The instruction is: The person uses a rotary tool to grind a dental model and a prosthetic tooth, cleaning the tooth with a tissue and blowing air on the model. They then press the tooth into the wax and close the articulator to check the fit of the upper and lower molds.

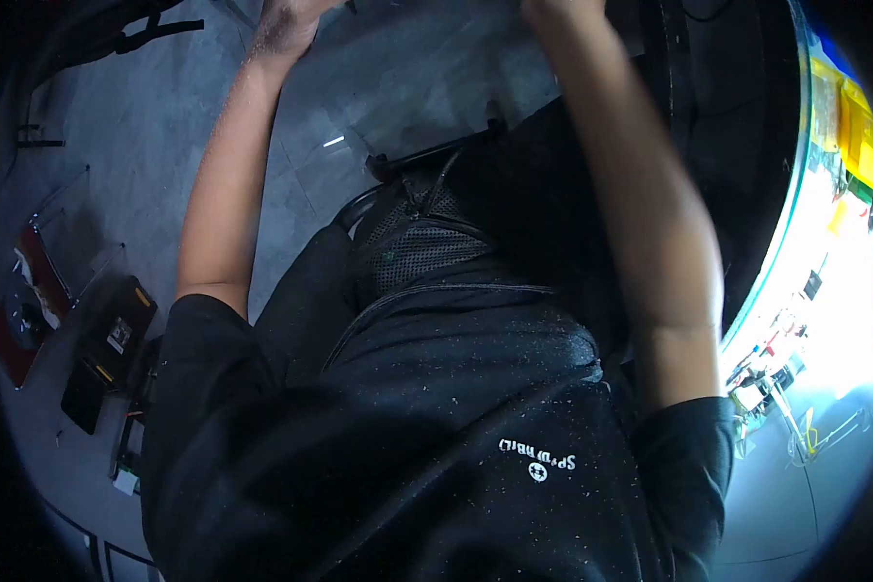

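Note:
My left hand (291, 21) is cut by the top edge of the head view, so its fingers are mostly out of sight. Only the base of my right hand (563, 8) shows at the top, to the right of the left one and well apart from it. Both bare forearms stretch forward from the short sleeves of a black shirt (436, 436) dotted with pale specks. Whatever either hand holds or touches lies beyond the frame. Below and between the arms is a black mesh panel (432, 254) at my lap.
Grey tiled floor (359, 78) lies ahead. On the right is a brightly lit table with a curved edge (793, 209), carrying yellow bins (858, 136) and small jumbled items (776, 364). A black case (116, 330) and a red-brown framed object (29, 301) are at the left.

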### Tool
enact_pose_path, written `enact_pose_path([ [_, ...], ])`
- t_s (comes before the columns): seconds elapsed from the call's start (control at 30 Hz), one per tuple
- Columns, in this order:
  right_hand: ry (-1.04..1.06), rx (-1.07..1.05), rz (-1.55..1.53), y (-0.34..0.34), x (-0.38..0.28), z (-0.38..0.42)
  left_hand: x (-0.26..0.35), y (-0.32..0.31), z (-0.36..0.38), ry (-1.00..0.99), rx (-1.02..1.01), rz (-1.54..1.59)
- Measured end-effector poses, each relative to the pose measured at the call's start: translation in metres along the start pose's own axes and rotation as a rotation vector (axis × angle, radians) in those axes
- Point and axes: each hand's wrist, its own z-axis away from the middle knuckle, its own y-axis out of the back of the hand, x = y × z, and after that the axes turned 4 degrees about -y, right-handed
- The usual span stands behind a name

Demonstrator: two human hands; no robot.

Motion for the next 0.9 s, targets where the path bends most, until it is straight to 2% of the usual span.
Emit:
enact_pose_path([
  [0.03,-0.096,0.069,0.015,0.01,0.002,0.034,-0.003,0.004,0.003,-0.029,0.021,0.042],
  [0.07,-0.131,0.018,0.293,0.036,0.009,0.056,-0.011,0.009,0.01,-0.056,0.041,0.082],
  [0.1,0.131,0.111,0.443,0.046,0.021,0.077,-0.014,0.015,0.017,-0.082,0.064,0.119],
  [0.13,0.124,-0.007,0.385,0.062,0.027,0.085,-0.009,0.021,0.024,-0.199,0.003,0.029],
  [0.17,0.109,-0.125,0.325,0.077,0.034,0.093,-0.013,0.028,0.033,-0.112,0.054,0.182],
  [0.23,0.275,-0.21,0.52,0.068,-0.003,0.138,-0.022,0.041,0.048,0.057,0.145,0.495],
  [0.27,0.547,-0.273,0.605,0.069,-0.015,0.136,-0.01,0.04,0.052,0.187,0.277,0.66],
  [0.3,0.826,-0.334,0.688,0.067,-0.028,0.134,-0.019,0.055,0.058,0.149,0.276,0.507],
  [0.33,0.916,-0.305,0.798,0.05,-0.052,0.146,-0.04,0.079,0.067,0.105,0.275,0.357],
  [0.37,0.849,-0.359,0.653,0.03,-0.069,0.16,-0.061,0.096,0.075,0.059,0.283,0.209],
  [0.4,0.679,-0.434,0.614,0.02,-0.089,0.174,-0.075,0.103,0.08,-0.02,0.277,0.034],
  [0.43,0.503,-0.511,0.576,0.011,-0.104,0.187,-0.097,0.115,0.086,0.011,0.37,0.022],
  [0.47,0.632,-0.445,0.705,0.001,-0.111,0.197,-0.102,0.115,0.09,-0.016,0.415,0.028],
  [0.5,0.376,-0.448,0.848,0.001,-0.122,0.205,-0.106,0.116,0.094,-0.039,0.464,0.032],
  [0.57,0.725,-0.775,1.228,-0.025,-0.122,0.223,-0.106,0.118,0.101,-0.157,0.419,-0.199],
  [0.6,0.7,-0.864,1.149,-0.041,-0.112,0.23,-0.106,0.122,0.105,-0.207,0.399,-0.322],
  [0.63,0.665,-0.952,1.068,-0.053,-0.098,0.237,-0.104,0.125,0.109,-0.196,0.413,-0.27],
  [0.67,0.517,-0.925,0.998,-0.056,-0.085,0.241,-0.102,0.128,0.112,-0.188,0.425,-0.222],
  [0.7,0.486,-0.924,1.094,-0.056,-0.077,0.244,-0.099,0.131,0.113,-0.181,0.433,-0.173],
  [0.77,0.584,-0.98,1.273,-0.054,-0.069,0.25,-0.092,0.134,0.113,-0.166,0.426,-0.072],
  [0.83,0.676,-0.958,1.221,-0.053,-0.068,0.251,-0.085,0.13,0.11,-0.149,0.39,0.042],
  [0.9,0.709,-0.918,1.215,-0.054,-0.075,0.253,-0.082,0.128,0.112,-0.113,0.447,0.019],
])
